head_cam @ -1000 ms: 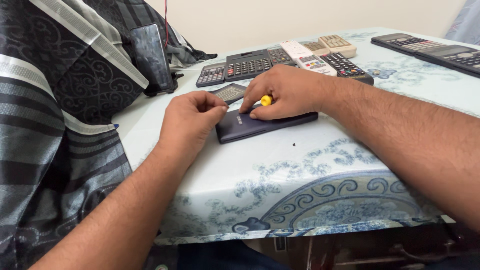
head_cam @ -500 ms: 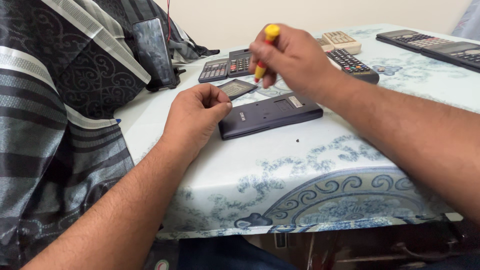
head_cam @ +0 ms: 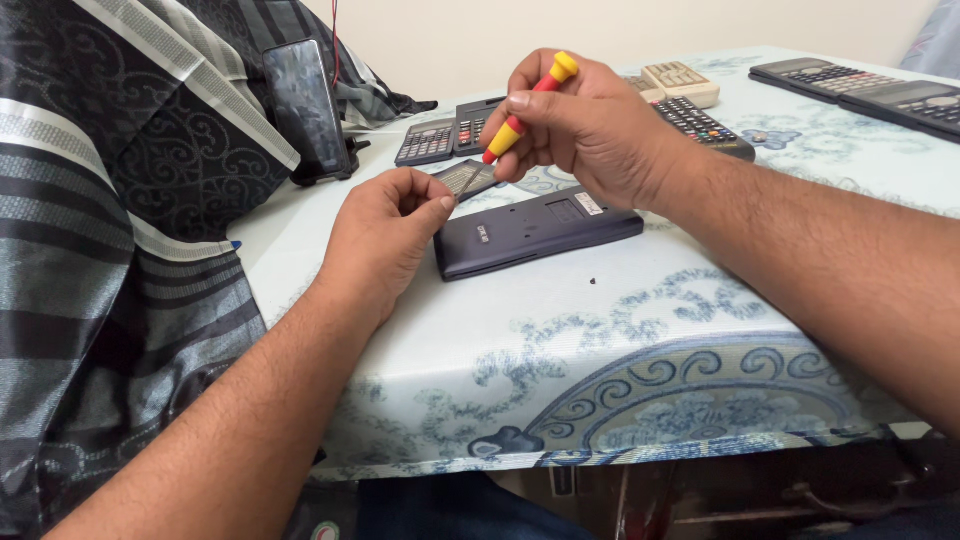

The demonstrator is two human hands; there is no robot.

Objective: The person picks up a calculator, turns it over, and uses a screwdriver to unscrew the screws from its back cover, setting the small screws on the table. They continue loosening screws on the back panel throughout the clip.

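Right hand point(head_cam: 590, 130) grips one screwdriver point(head_cam: 530, 105); one upturned calculator point(head_cam: 535, 232)

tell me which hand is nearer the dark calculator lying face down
Left. The left hand rests beside the face-down calculator, at its left end; the right hand is raised above it, holding a screwdriver.

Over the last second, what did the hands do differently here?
The right hand lifted the red-and-yellow screwdriver off the dark calculator and now holds it raised above it, tip slanting down toward the left hand. The left hand's fingertips pinch near that tip; what they hold is too small to tell. The calculator stayed face down on the tablecloth.
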